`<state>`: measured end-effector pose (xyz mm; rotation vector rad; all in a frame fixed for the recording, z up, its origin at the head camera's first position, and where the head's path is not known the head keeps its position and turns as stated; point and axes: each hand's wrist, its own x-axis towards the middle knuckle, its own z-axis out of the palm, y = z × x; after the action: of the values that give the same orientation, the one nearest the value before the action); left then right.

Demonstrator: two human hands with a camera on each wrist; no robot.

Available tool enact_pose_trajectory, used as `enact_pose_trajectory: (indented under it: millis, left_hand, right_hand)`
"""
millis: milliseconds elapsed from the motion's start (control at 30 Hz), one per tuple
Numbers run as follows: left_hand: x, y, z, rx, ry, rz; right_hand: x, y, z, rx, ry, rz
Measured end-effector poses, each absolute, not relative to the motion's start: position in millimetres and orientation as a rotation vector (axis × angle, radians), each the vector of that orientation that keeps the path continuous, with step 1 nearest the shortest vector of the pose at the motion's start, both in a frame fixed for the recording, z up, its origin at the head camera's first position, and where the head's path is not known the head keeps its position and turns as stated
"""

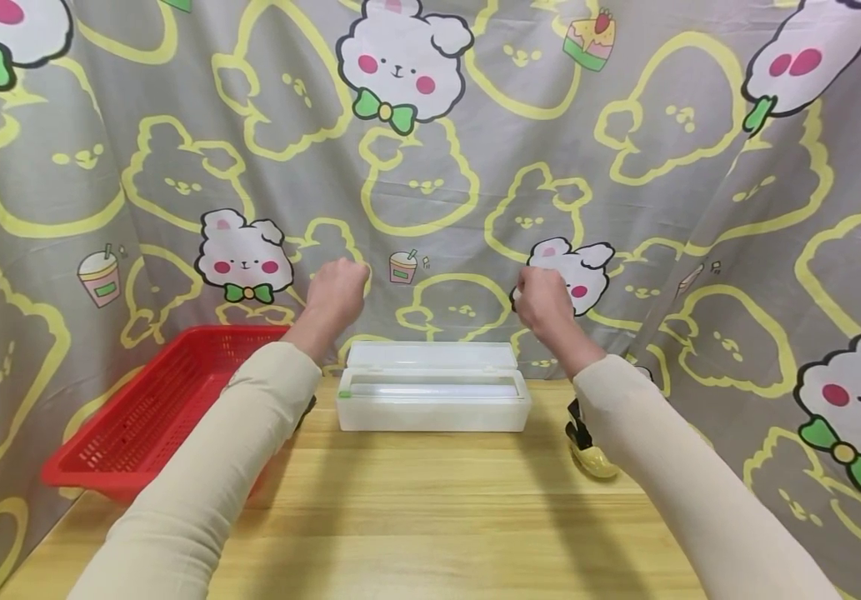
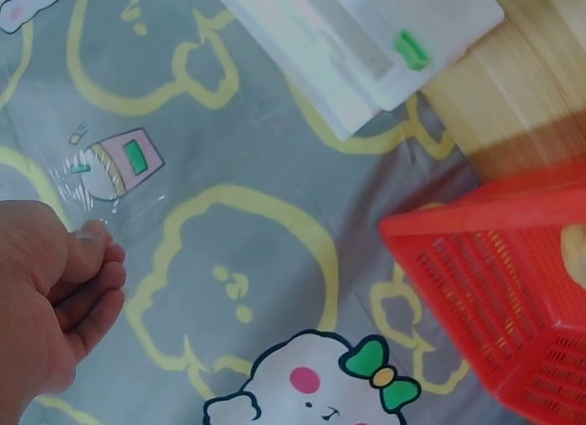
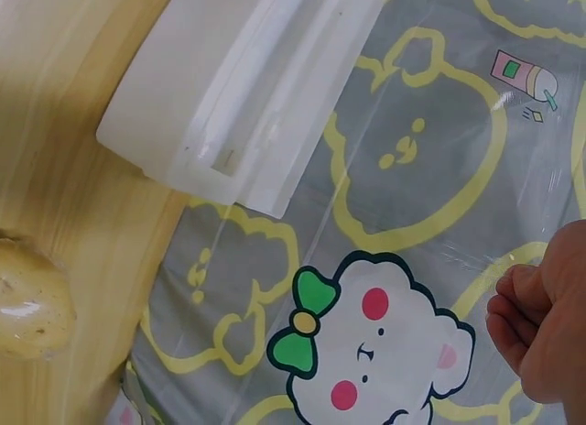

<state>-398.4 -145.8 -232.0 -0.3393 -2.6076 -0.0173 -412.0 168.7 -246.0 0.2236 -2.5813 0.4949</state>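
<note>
pinching is seen at both hands, which are raised well above the table (image 1: 430,508). by the left hand (image 2: 59,301), thin clear film (image 2: 81,179) is gripped between thumb and curled fingers, its creases caught by the light beside the thumb. by the right hand (image 3: 545,320), the same kind of film is gripped in a similar way, with wrinkles spread out from the fingertips. how the film runs down from the hands cannot be clearly told, as it is nearly invisible against the patterned curtain (image 1: 310,50). below and between the hands, a long white box (image 1: 433,417) is set on the table near the curtain, its lid (image 1: 430,357) tipped open at the back. a roll (image 1: 430,391) is held lengthwise inside, and a small green piece (image 1: 344,394) is seen at the box's left end. a red basket (image 1: 100,481) is placed to the left, partly hidden by the left sleeve (image 1: 212,475). near the right forearm, a shiny yellow potato-like item (image 3: 32,301) is rested on the table.
</note>
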Motion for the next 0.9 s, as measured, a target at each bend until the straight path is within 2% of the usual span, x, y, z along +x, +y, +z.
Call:
enact_pose_trajectory:
  millis: [900]
  left_hand:
    - [-392.0, -143.7, -201.9, -0.321, -2.528, 0.036]
  right_hand:
    - [-410.5, 167.0, -215.3, 0.211, -2.537, 0.452]
